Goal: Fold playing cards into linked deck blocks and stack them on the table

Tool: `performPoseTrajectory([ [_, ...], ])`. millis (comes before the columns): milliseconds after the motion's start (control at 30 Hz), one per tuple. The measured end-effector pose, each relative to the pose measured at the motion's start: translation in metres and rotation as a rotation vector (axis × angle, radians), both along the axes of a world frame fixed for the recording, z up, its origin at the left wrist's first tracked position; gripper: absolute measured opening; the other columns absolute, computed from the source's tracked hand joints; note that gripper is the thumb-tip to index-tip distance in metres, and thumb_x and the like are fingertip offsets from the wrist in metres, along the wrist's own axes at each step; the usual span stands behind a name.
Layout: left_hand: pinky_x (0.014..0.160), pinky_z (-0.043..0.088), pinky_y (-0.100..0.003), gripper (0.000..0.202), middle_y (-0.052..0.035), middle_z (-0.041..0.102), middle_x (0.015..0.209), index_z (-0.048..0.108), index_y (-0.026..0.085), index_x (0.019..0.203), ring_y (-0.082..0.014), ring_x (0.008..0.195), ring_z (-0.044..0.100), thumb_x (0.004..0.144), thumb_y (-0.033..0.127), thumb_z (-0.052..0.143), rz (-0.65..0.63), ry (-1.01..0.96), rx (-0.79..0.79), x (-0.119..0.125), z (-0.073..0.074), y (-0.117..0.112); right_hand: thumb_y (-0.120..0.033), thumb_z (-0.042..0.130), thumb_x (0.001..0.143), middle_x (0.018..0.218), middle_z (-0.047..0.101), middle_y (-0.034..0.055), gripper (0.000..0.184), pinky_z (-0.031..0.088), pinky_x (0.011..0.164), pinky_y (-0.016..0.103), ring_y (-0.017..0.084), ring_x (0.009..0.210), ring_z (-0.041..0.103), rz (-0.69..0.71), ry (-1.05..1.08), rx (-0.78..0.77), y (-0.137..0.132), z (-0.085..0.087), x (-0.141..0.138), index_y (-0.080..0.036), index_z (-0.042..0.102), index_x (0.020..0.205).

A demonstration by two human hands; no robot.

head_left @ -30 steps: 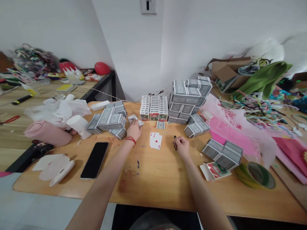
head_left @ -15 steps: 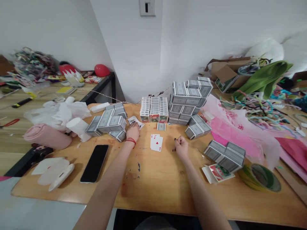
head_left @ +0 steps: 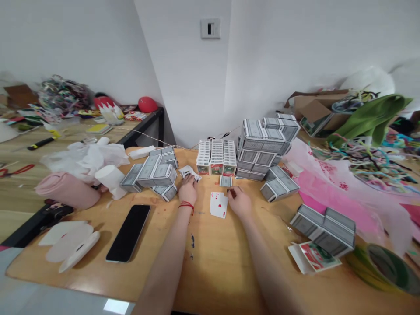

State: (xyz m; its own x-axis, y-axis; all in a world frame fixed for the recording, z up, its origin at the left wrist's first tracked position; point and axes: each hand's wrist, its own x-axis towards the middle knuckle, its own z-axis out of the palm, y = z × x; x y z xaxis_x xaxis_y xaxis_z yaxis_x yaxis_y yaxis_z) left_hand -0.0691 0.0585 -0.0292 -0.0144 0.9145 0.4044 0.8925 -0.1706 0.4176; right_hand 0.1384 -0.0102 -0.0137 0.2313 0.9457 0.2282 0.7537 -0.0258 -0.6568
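Observation:
My left hand [head_left: 188, 191], a red cord around its wrist, lies with its fingertips stretched over a few loose playing cards [head_left: 196, 176]. My right hand [head_left: 240, 202] is closed with curled fingers, and nothing shows in it. It hovers or rests just right of the face-up playing cards [head_left: 218, 204], the top one an ace of hearts. Just beyond is a grey-patterned card back [head_left: 225, 181], lying face down. Behind it stand three rows of upright card boxes [head_left: 216, 151].
Stacked grey card boxes [head_left: 257, 148] rise at the back right; a lower stack [head_left: 154, 173] sits at left. An opened card box [head_left: 316, 257] lies near green tape [head_left: 387, 269]. A phone [head_left: 128, 233], a white paper roll [head_left: 110, 177] and pink cloth [head_left: 67, 190] are at left.
My right hand has moved left and forward, closer to the face-up cards. My left hand stays on the loose cards. The whole view has shifted slightly.

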Motion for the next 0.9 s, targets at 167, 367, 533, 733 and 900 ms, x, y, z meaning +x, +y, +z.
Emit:
performPoseTrajectory([
  [167,0.089,0.042,-0.031,0.028,-0.0077,0.062,0.107,0.06,0.017,0.1,-0.0177,0.102,0.054,0.083,0.019,0.038,-0.012,-0.026,0.053,0.003,0.008,-0.013,-0.032,0.046,0.078,0.08,0.062,0.0013,0.019,0.039,0.06,0.024,0.014,0.069,0.056,0.056,0.105,-0.005,0.002,-0.004,0.004,-0.023,0.061,0.084],
  [367,0.097,0.037,-0.034,0.026,-0.0048,0.063,0.104,0.062,0.018,0.097,-0.0171,0.104,0.052,0.083,0.019,0.04,-0.204,-0.086,0.117,0.025,0.018,-0.035,-0.043,0.071,0.054,0.112,0.053,0.0077,0.069,0.039,0.081,0.034,0.024,0.098,0.049,0.37,-0.009,0.009,-0.009,0.003,0.002,-0.025,0.05,0.117],
  [533,0.093,0.04,-0.038,0.022,-0.0051,0.063,0.102,0.063,0.019,0.091,-0.018,0.101,0.053,0.082,0.02,0.044,-0.36,-0.102,0.036,0.042,0.011,-0.045,-0.045,0.074,0.05,0.107,0.054,0.0104,0.078,0.033,0.086,0.04,0.029,0.103,0.044,0.34,-0.157,-0.058,-0.015,0.002,-0.003,-0.024,0.048,0.12],
  [733,0.098,0.036,-0.04,0.022,-0.0065,0.058,0.11,0.063,0.019,0.091,-0.0195,0.111,0.046,0.08,0.018,0.045,-0.405,-0.087,0.043,0.042,0.009,-0.05,-0.046,0.075,0.043,0.1,0.055,0.0114,0.074,0.037,0.08,0.036,0.027,0.096,0.048,0.197,-0.097,-0.088,-0.013,-0.004,-0.002,-0.018,0.053,0.108],
  [900,0.097,0.036,-0.04,0.021,-0.0072,0.058,0.106,0.064,0.018,0.089,-0.0207,0.114,0.041,0.079,0.02,0.046,-0.364,-0.238,0.076,0.044,0.014,-0.059,-0.041,0.069,0.055,0.083,0.058,0.0049,0.039,0.039,0.066,0.029,0.02,0.077,0.053,0.206,0.123,-0.062,-0.016,-0.006,0.003,-0.018,0.059,0.085],
])
